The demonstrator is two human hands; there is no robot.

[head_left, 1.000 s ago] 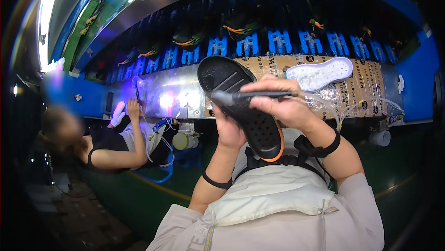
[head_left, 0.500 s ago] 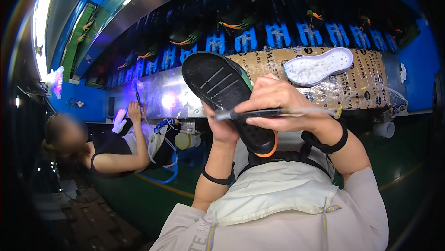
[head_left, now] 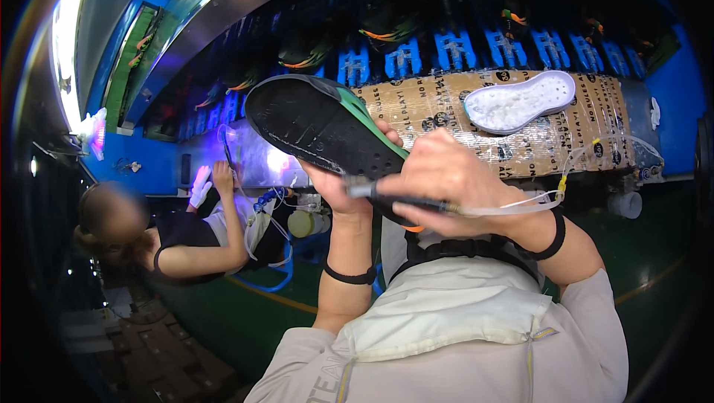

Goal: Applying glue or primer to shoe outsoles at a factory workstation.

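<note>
A black shoe upper [head_left: 312, 120] with a green side and an orange heel edge is held bottom up, toe pointing to the far left. My left hand [head_left: 332, 189] is closed around it from beneath, its fingertips showing past the green side. My right hand [head_left: 450, 176], blurred by motion, grips a dark, pen-like glue brush [head_left: 394, 197] fed by a clear tube [head_left: 506, 208]. The brush's light tip lies over the near side of the shoe, by my left palm; whether it touches is unclear. A white sole [head_left: 520, 102] with white stuff inside lies on the bench beyond my right hand.
Brown printed cardboard [head_left: 431, 102] covers part of the metal bench. Behind it runs a row of blue holders [head_left: 455, 50] with dark shoes. At left a co-worker's arm [head_left: 212, 250] reaches to the bench. The tube's yellow connector [head_left: 561, 186] hangs near the bench's front edge.
The shoe has turned, its toe swinging left and toward me, so more of the green side shows. My right hand has shifted down slightly with the brush. The whole view has moved a little.
</note>
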